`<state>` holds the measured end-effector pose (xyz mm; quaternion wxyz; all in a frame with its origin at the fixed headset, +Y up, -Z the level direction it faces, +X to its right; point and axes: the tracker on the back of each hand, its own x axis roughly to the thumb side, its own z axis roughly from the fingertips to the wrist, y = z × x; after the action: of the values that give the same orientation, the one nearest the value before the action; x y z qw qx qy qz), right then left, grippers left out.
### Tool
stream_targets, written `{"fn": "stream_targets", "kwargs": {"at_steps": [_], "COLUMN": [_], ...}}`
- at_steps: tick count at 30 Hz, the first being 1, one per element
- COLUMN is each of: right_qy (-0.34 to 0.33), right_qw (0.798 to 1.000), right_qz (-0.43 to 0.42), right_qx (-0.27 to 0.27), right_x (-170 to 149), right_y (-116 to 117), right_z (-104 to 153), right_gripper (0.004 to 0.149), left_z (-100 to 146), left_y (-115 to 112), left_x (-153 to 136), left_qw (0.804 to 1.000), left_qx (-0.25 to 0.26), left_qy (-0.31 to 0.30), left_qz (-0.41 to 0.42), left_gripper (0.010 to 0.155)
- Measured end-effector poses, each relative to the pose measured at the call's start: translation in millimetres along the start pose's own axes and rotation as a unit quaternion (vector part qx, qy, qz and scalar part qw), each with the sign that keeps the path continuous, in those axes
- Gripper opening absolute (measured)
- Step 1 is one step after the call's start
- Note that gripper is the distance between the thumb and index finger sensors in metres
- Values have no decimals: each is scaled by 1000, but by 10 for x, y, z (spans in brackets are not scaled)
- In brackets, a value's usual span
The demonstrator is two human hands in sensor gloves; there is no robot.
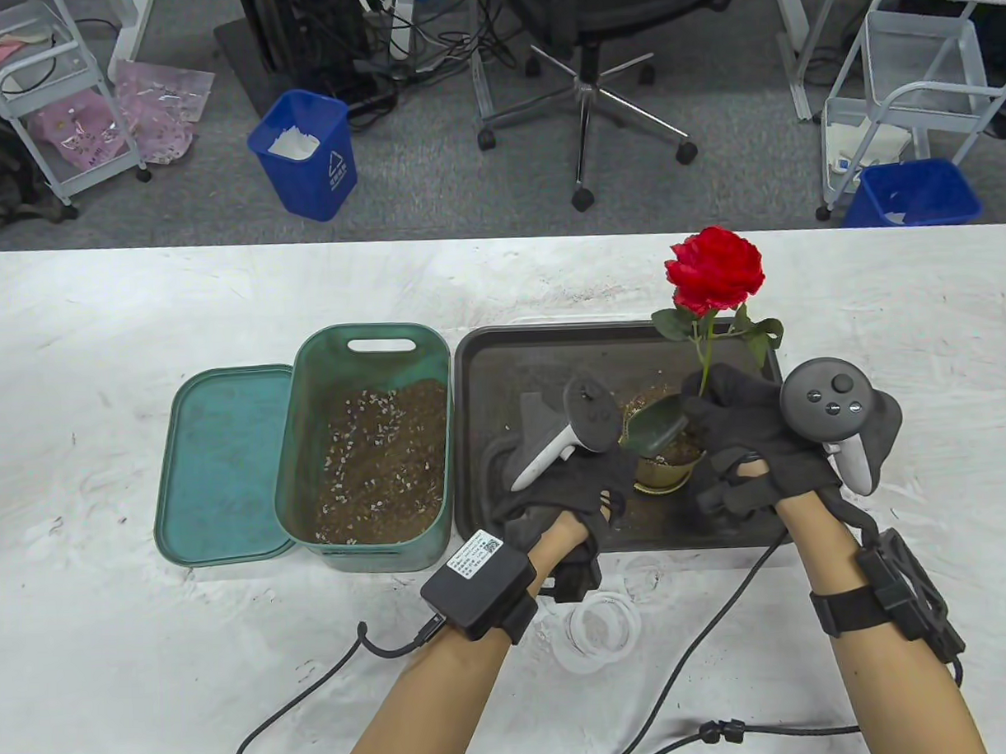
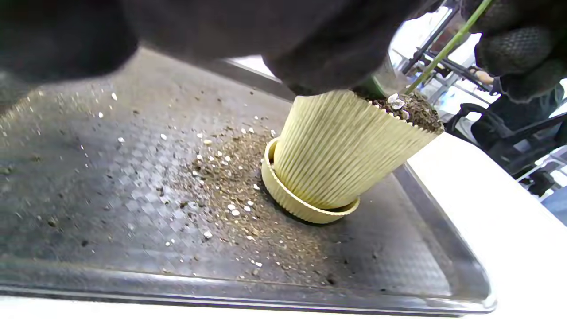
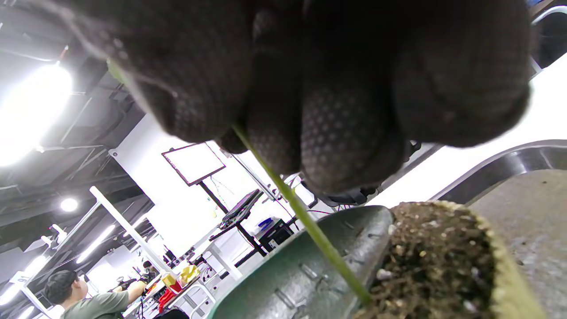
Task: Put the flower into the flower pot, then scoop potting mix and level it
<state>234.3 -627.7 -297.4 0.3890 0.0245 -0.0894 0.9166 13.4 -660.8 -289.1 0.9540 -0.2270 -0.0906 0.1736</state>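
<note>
A red rose (image 1: 715, 269) stands with its green stem (image 1: 703, 355) (image 3: 305, 221) (image 2: 447, 46) going down into a ribbed yellow pot (image 1: 667, 468) (image 2: 341, 146) on its saucer. My right hand (image 1: 748, 434) (image 3: 310, 88) pinches the stem just above the pot. The pot is filled with potting mix (image 3: 434, 261) to the rim. My left hand (image 1: 568, 482) holds a green scoop (image 1: 655, 425) (image 3: 292, 274), whose bowl lies against the soil at the pot's rim. Its handle is hidden under the hand.
The pot stands on a black tray (image 1: 503, 369) (image 2: 398, 266) with spilled mix (image 2: 230, 186) around it. A green bin of potting mix (image 1: 373, 447) sits left of the tray, its lid (image 1: 221, 461) beside it. A clear tape ring (image 1: 603, 633) lies near the table's front.
</note>
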Motion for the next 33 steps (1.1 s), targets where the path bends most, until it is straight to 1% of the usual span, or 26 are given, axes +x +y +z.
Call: {"fn": "stream_targets", "kwargs": {"at_steps": [3,6,8,9,10,12,13,16,18,21,23,24,27,29,31,33], "right_qy": [4,6,7,7,9,20,23,35,47,60,57,56,52,51,51,51], "right_qw": [1000,1000,1000,1000,1000,999,999,997,995,991,990,990,990,990,991,991], "right_qz": [3,3,5,6,7,7,11,41,48,67,78,83,90,88,86,83], "right_qx": [-1,3,6,8,11,24,28,50,73,97,100,100,96,95,93,89], "right_x": [0,4,10,17,22,41,53,119,159,215,244,257,281,289,288,287], "right_y": [-4,-7,-7,-5,-3,1,2,6,18,19,23,28,47,64,75,73], "right_z": [-5,-11,-21,-36,-52,-123,-151,-274,-339,-385,-388,-387,-389,-392,-395,-392], "right_gripper": [36,36,36,36,36,36,36,36,36,36,36,36,36,36,36,36], "left_z": [68,171,288,389,471,685,742,876,850,704,603,543,407,315,242,203], "left_y": [-27,-10,73,142,193,288,303,262,170,19,-26,-41,-53,-61,-76,-53], "left_x": [36,-52,-142,-188,-211,-226,-220,-121,-7,180,278,331,406,442,465,483], "left_qw": [999,997,996,995,995,995,995,995,995,996,995,994,993,994,996,997], "left_qx": [33,75,79,83,88,96,98,95,85,79,86,100,110,97,72,47], "left_qy": [-6,-1,1,-2,-5,-17,-20,-31,-39,-36,-31,-25,-8,1,19,41], "left_qz": [-23,1,34,47,46,22,11,-23,-34,-36,-44,-45,-52,-54,-40,-49], "left_gripper": [50,51,51,51,51,51,50,51,51,51,51,51,51,51,51,52]}}
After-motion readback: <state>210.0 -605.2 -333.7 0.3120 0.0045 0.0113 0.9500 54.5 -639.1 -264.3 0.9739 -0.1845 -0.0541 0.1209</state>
